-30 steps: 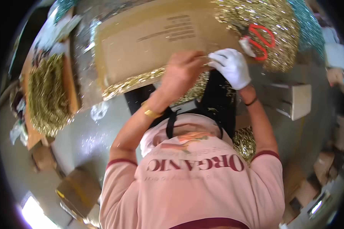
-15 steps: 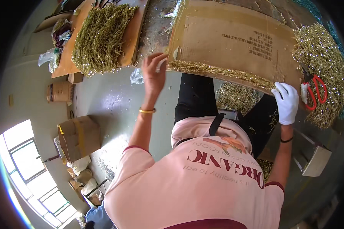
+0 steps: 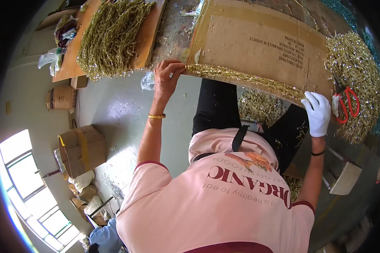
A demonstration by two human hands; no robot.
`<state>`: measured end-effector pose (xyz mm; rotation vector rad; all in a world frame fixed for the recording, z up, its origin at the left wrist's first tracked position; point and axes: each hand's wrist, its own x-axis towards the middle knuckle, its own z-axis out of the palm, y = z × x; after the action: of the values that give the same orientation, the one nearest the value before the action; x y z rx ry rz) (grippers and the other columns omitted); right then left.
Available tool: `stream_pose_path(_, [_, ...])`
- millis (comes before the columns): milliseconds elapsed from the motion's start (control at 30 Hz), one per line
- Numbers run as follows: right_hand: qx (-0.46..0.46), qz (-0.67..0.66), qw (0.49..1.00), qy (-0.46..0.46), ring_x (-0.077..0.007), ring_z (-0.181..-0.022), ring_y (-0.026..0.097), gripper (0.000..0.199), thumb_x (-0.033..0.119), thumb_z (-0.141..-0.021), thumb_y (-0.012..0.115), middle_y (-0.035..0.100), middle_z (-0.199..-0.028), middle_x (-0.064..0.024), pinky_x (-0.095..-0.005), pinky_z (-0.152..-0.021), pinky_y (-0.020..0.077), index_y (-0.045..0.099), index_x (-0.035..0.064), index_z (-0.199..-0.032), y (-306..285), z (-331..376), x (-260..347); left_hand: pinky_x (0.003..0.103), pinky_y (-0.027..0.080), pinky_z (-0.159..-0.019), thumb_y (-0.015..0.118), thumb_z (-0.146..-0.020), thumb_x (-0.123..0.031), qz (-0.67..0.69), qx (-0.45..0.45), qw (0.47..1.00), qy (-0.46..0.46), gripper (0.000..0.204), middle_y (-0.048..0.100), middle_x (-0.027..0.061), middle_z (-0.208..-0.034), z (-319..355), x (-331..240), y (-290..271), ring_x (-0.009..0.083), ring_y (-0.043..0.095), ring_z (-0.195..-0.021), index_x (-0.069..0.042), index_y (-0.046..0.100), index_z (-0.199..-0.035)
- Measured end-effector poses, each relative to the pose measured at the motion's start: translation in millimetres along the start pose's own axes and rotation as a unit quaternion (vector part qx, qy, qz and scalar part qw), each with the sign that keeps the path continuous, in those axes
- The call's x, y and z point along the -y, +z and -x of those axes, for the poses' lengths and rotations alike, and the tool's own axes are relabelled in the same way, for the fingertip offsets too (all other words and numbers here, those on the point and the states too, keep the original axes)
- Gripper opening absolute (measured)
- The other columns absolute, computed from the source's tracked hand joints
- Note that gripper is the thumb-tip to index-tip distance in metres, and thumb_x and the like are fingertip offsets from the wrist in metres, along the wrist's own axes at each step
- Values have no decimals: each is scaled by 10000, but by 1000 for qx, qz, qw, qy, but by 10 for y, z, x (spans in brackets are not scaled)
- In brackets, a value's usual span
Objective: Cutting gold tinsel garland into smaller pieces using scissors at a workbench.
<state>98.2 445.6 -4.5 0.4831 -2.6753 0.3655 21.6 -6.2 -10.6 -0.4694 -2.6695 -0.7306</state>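
A length of gold tinsel garland lies along the near edge of a flat brown cardboard sheet. At its left end, my bare left hand pinches the garland with thumb and fingers beside the cardboard's corner. My right hand, in a white glove, is closed on the garland's other end, fingertips over the edge. Next to the right hand lie red-handled scissors, on a heap of loose gold tinsel.
A bundle of gold tinsel hangs over the edge of an orange-brown board at left. More tinsel sits below, between my legs. Cardboard boxes stand on the floor at left. Teal tinsel lines the far right.
My left hand's raised, parted fingers have come down and closed on the left end of the garland. The right hand has kept its place. The view has shifted slightly.
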Motion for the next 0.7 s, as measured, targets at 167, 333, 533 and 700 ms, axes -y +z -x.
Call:
stream_pose_path(167, [3, 36, 999, 27, -220, -926, 550, 220, 135, -722, 664, 606, -974, -32, -348, -820, 430, 642, 99, -938, -25, 91, -39, 316, 441, -785, 674, -719, -41, 75, 13, 997, 9, 148, 615, 51, -927, -71, 18, 97, 212, 566, -883, -78, 657, -861])
stream_pose_path(333, [4, 6, 1000, 16, -227, -889, 558, 263, 218, -716, 680, 597, -938, -35, -349, -788, 436, 627, 101, -946, 16, -38, 58, 324, 446, -832, 660, -758, -17, 6, -12, 999, -30, 271, 597, 74, -1007, 6, 126, -114, 227, 559, -932, -65, 620, -1022])
stream_pose_path(533, [-24, -18, 995, 92, -232, -888, 565, 359, 272, -693, 707, 600, -955, -53, -343, -789, 448, 616, 85, -986, -181, 60, -4, 269, 464, -841, 622, -720, 83, 210, 1, 971, 111, 301, 605, 68, -1010, -555, -1344, 235, 188, 564, -965, -54, 626, -989])
stream_pose_path(700, [-8, -11, 999, 42, -213, -889, 568, 280, 214, -708, 681, 603, -944, -43, -326, -790, 447, 629, 76, -946, -105, 102, -42, 344, 414, -769, 678, -717, -115, 253, 100, 920, 283, 216, 594, 81, -983, -575, -2100, 1018, 251, 547, -918, -61, 623, -918])
